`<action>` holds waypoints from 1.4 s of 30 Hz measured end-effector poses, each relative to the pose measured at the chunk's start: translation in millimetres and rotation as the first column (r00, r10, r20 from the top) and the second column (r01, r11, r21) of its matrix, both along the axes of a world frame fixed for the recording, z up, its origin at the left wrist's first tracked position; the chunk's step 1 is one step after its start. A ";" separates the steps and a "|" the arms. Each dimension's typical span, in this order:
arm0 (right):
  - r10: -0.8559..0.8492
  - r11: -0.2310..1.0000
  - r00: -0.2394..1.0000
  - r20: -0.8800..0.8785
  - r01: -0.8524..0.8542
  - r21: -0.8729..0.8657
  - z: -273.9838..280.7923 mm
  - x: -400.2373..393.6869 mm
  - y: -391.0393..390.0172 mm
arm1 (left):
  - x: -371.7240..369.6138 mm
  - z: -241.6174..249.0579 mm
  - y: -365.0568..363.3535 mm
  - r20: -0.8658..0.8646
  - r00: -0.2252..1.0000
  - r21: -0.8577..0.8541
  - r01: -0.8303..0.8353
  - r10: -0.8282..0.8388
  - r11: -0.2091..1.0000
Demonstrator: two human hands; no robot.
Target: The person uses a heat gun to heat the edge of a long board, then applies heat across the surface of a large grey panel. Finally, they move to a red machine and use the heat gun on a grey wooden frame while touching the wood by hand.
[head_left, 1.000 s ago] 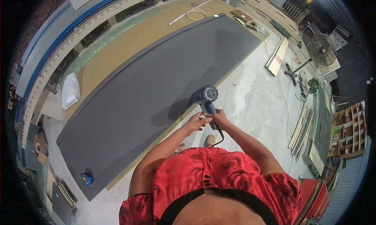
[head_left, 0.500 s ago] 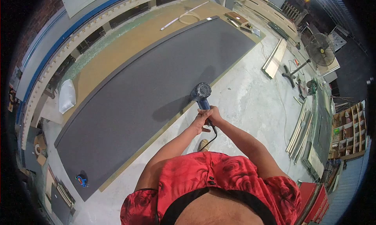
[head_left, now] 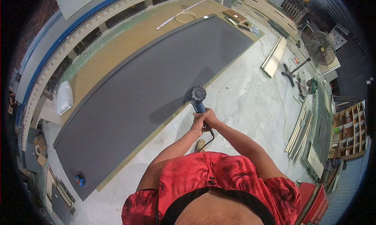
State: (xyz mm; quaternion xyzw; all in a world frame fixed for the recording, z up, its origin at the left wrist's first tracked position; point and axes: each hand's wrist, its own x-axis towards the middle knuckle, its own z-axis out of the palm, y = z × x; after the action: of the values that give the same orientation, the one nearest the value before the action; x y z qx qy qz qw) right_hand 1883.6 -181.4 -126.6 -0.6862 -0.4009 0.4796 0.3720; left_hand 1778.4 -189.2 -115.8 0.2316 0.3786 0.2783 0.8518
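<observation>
A blue and black heat gun (head_left: 198, 96) is held over the near edge of a long dark grey sheet (head_left: 137, 84), its nozzle side toward the sheet. My right hand (head_left: 211, 118) wraps round its handle, and my left hand (head_left: 199, 121) is closed against the same handle from the left. A black cord hangs below my hands. The sheet lies on a tan board (head_left: 129, 155) that shows along its edges. A blue and red tape roll (head_left: 79, 180) sits on the sheet's near left corner.
A white bag (head_left: 64, 98) lies beyond the sheet at left. A hoop (head_left: 185, 17) and a thin white strip lie at the far side. To the right are a standing fan (head_left: 321, 49), wooden boards (head_left: 274, 56), stacked strips and a shelf rack (head_left: 348, 131).
The heat gun and both my hands have shifted slightly left and down along the sheet's near edge. My left hand has closed more around the handle.
</observation>
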 end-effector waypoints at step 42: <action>0.061 0.984 0.979 -0.196 -0.092 -0.154 37.6 63.3 24.4 | -78.3 -73.0 34.7 -0.972 -0.222 -0.093 0.658 0.075 0.748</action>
State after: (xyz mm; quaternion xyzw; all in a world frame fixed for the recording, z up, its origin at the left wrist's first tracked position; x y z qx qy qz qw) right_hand 1946.8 -157.0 -88.9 -0.6494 -0.3492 0.5879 0.3327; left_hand 1700.1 -154.5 -188.8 0.6457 0.7183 -0.1349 0.2212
